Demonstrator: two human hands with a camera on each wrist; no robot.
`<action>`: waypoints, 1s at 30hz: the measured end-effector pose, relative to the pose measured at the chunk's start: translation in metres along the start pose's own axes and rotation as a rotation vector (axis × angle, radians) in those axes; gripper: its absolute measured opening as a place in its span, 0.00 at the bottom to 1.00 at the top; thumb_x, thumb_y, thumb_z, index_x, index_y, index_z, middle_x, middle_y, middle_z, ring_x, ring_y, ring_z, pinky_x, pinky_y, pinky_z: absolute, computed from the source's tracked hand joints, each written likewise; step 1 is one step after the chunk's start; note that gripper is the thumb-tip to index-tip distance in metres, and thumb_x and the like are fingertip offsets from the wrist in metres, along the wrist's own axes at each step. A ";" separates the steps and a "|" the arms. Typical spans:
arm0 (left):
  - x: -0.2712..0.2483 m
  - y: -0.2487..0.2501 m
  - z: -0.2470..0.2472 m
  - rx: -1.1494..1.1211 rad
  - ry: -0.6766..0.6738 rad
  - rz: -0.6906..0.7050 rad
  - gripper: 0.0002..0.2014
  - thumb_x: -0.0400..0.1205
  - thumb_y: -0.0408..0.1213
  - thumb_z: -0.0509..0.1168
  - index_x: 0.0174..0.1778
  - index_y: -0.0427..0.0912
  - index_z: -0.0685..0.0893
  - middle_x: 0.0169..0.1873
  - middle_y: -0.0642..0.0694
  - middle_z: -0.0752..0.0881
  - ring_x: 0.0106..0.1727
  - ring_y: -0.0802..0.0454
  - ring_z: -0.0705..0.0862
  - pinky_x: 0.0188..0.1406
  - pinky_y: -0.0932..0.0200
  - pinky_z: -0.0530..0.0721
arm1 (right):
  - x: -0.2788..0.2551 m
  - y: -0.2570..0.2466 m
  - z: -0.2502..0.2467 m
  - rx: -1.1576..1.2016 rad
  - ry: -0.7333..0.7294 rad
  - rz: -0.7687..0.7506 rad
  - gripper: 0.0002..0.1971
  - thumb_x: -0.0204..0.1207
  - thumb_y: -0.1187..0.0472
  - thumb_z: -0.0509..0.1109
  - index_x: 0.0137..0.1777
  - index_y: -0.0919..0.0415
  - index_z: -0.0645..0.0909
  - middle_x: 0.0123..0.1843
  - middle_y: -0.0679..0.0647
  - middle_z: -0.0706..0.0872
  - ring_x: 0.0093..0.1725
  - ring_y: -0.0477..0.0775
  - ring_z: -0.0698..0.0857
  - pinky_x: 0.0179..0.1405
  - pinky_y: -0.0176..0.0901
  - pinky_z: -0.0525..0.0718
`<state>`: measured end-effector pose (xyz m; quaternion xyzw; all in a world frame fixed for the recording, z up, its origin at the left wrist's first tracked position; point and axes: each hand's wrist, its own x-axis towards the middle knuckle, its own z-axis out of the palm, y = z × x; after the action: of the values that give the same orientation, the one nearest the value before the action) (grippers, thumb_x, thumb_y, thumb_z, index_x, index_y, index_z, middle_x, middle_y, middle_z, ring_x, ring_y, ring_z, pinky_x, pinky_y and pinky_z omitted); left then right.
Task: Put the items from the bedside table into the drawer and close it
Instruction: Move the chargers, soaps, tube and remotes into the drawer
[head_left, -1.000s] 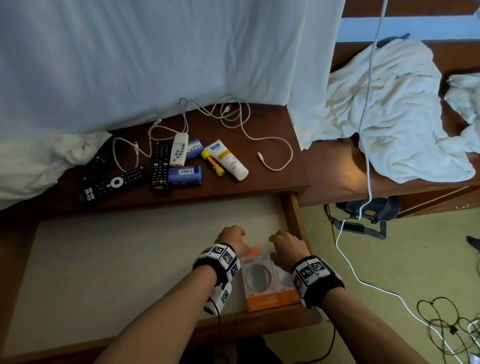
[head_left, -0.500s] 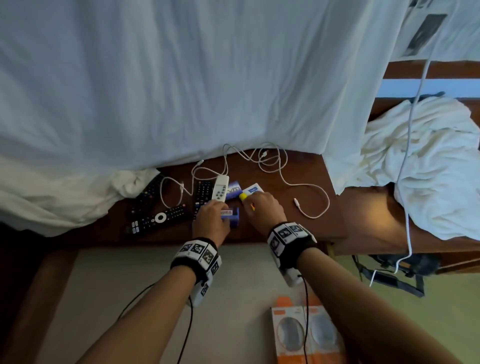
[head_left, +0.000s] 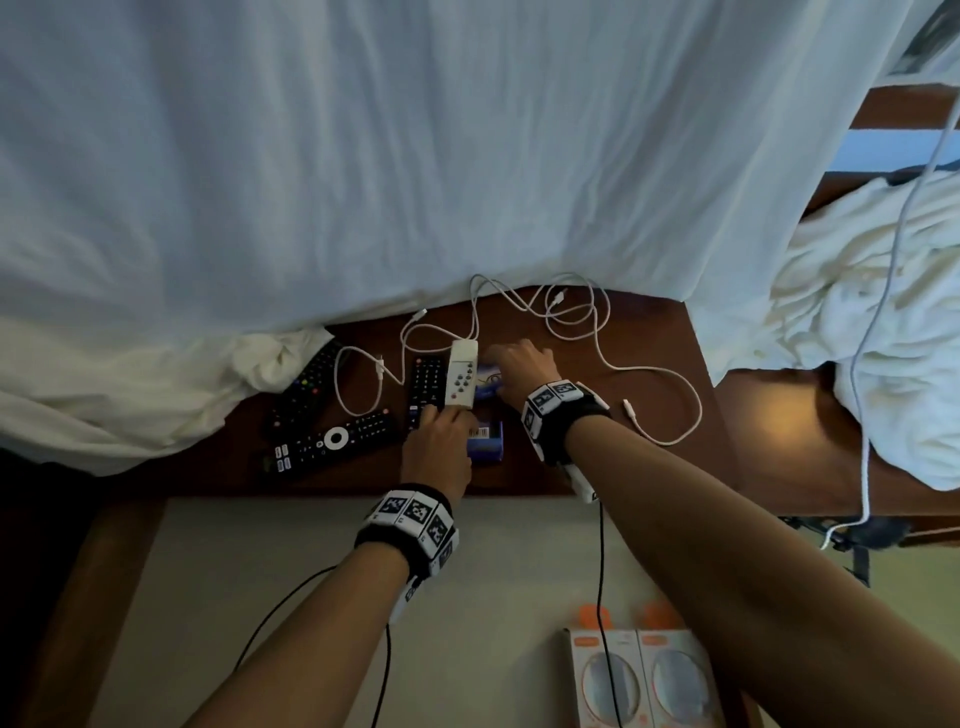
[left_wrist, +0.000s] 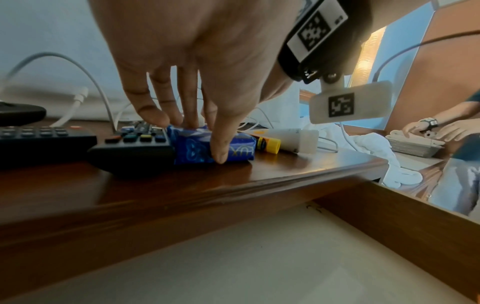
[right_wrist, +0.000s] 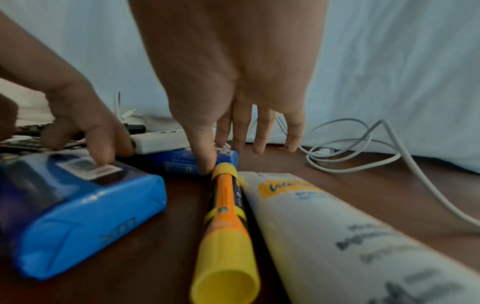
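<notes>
On the wooden bedside table (head_left: 639, 395), my left hand (head_left: 439, 431) grips the nearer blue soap packet (head_left: 488, 441). In the left wrist view its thumb sits on the front of that packet (left_wrist: 192, 150) and the fingers behind it. My right hand (head_left: 511, 364) reaches further back and pinches the smaller blue packet (right_wrist: 179, 162) between thumb and index finger. An orange and yellow tube (right_wrist: 226, 216) and a white tube (right_wrist: 337, 236) lie beside it, hidden under my right wrist in the head view. The drawer (head_left: 260, 597) below stands open.
A white remote (head_left: 464, 374) and three black remotes (head_left: 332, 441) lie left of my hands. A white cable (head_left: 597, 332) loops at the back right. Two orange boxes (head_left: 639, 675) lie in the drawer. White bedding (head_left: 415, 156) hangs behind the table. Another person's hands (left_wrist: 426, 129) show far right.
Both hands left the orange boxes in the drawer and rose to the table top. The left settled on the near blue packet; the right shifted from the tubes to the far packet.
</notes>
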<state>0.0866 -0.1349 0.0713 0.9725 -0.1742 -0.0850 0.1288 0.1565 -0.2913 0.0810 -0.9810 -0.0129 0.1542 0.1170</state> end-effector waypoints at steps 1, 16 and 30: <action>0.001 0.000 -0.001 0.007 -0.011 0.000 0.19 0.75 0.31 0.72 0.61 0.50 0.79 0.62 0.52 0.82 0.66 0.49 0.73 0.56 0.54 0.80 | 0.001 0.001 -0.001 -0.001 0.004 -0.004 0.21 0.76 0.67 0.66 0.69 0.58 0.75 0.69 0.57 0.80 0.71 0.64 0.71 0.66 0.66 0.70; -0.005 -0.002 -0.023 -0.066 0.000 -0.037 0.26 0.77 0.48 0.73 0.71 0.51 0.78 0.64 0.50 0.84 0.69 0.47 0.73 0.64 0.47 0.72 | -0.030 0.023 -0.026 0.318 0.298 -0.075 0.28 0.64 0.61 0.80 0.65 0.67 0.82 0.62 0.63 0.74 0.56 0.64 0.81 0.57 0.56 0.82; -0.062 0.009 -0.016 -0.882 -0.334 -0.019 0.17 0.75 0.34 0.77 0.59 0.41 0.85 0.49 0.46 0.89 0.45 0.49 0.87 0.39 0.61 0.86 | -0.178 0.046 -0.006 0.998 0.391 0.182 0.11 0.73 0.53 0.65 0.46 0.51 0.89 0.33 0.50 0.88 0.32 0.49 0.85 0.39 0.50 0.86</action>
<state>0.0300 -0.1169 0.0962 0.7994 -0.1310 -0.3076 0.4991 -0.0117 -0.3479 0.1289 -0.8140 0.1690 -0.0342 0.5547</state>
